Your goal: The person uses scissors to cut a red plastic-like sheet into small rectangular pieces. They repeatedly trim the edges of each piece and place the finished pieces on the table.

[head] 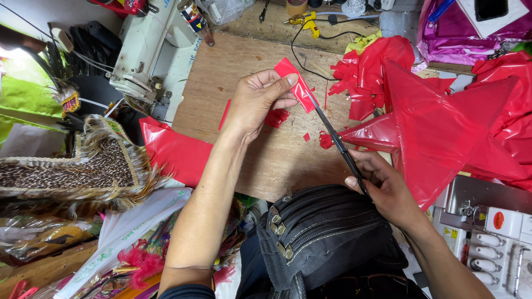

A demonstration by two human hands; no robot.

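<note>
Here, L grip pinching red strip, R grip round scissors, red star alongside.

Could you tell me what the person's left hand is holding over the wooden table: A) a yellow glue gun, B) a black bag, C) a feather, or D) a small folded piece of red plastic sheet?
D: the left hand pinches a small red piece while the scissors in the right hand meet its edge.
</note>
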